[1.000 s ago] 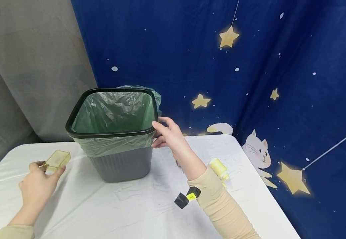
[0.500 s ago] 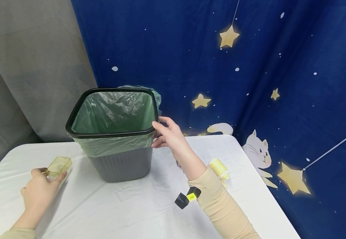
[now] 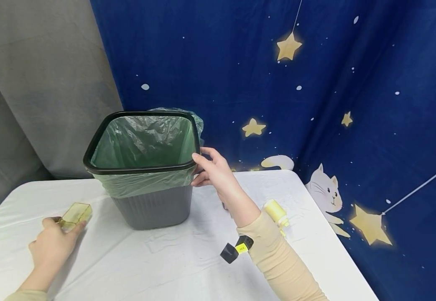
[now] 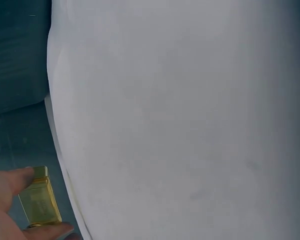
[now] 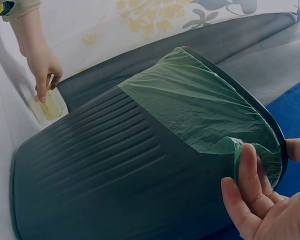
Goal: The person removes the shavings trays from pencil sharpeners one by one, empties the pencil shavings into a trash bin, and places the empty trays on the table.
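Observation:
The left hand pinches a clear yellow box by its sides, at the left of the white table. In the left wrist view, thumb and fingers grip the box from both sides. A grey bin with a black rim stands upright, lined with a green bag folded over the rim. At the bin's right corner, the right hand pinches the rim, thumb on top and fingers below. The right wrist view shows its fingers against the bag's loose edge.
A yellow bottle lies on the table beyond the right forearm. Some small dark thing is partly hidden by that forearm. Behind the table hang a grey curtain and a blue curtain with stars.
The left hand and the yellow box have moved slightly towards the right and nearer the person. The right hand, the bin and the bottle stay where they were.

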The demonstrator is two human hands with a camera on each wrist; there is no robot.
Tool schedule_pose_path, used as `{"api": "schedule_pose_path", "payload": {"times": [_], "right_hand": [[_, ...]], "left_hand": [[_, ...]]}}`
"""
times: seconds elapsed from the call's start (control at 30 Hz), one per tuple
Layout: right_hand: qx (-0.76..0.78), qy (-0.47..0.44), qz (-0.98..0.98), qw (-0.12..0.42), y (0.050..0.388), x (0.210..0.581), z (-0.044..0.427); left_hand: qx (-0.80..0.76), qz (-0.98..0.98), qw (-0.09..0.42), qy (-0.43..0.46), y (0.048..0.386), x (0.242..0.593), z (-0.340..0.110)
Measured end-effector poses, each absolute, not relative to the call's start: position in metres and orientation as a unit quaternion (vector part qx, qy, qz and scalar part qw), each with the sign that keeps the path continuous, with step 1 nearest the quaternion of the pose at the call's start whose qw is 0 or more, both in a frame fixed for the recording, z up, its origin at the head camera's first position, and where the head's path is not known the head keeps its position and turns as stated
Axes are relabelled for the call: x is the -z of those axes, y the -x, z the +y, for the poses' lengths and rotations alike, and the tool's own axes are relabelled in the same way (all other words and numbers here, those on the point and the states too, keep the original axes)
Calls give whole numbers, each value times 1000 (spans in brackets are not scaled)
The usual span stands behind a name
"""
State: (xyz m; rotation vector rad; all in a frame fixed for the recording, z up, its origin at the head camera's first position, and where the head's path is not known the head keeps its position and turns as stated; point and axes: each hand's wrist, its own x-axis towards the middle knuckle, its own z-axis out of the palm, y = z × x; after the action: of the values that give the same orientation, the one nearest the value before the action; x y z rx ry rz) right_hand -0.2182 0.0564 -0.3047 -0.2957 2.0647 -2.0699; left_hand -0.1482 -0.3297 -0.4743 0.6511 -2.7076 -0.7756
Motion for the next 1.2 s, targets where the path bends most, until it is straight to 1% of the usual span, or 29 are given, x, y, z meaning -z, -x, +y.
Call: {"api": "schedule_pose_path", "payload": {"times": [0.43, 0.7, 1.0, 1.07, 1.2], "right_hand": [[701, 91, 701, 95, 217, 304, 56], [701, 89, 701, 94, 217, 304, 56], [699, 92, 703, 96, 217, 304, 55], [699, 93, 702, 96, 217, 304, 56], [698, 94, 704, 95, 216, 303, 56]], "left_hand": [[266, -932, 97, -225, 148, 478, -334], [246, -946, 44, -209, 145, 478, -336], [236, -954, 15, -182, 150, 484, -349], [235, -955, 14, -181, 149, 483, -348], [230, -956, 31, -180, 146, 480, -343]]}}
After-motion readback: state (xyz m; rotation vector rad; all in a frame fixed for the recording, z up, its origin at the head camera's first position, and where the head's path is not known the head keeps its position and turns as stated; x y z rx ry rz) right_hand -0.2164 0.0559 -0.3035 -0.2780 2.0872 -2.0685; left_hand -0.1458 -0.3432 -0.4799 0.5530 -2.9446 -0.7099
